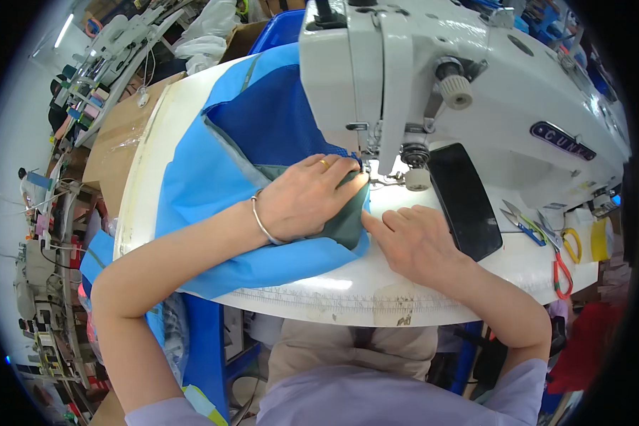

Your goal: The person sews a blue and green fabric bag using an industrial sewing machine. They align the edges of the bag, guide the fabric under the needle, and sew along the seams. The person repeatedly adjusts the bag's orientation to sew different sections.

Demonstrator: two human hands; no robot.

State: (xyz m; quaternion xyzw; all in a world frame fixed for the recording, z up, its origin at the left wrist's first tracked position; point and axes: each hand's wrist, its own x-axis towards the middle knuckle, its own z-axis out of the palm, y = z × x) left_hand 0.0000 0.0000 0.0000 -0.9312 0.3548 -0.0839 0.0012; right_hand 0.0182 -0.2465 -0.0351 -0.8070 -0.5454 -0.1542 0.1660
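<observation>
On the white sewing table lies light blue fabric (184, 192), with a dark blue mesh layer (273, 106) and a grey-green layer (348, 221) folded into it. My left hand (302, 195) presses on the layers just beside the needle area of a white sewing machine (344, 78), its fingers bent and gripping the cloth. Closer to me and to the right is my right hand (415, 245), its fingers curled. One fingertip meets the edge of the fabric; whether the hand pinches anything is hidden.
A black phone-like slab (467, 202) lies right of the needle. Farther right are snips (524, 226), red-handled scissors (562, 275) and a yellow tape roll (601, 239). Cardboard (124, 135) adjoins the table's left edge, and a blue bin (280, 30) stands behind.
</observation>
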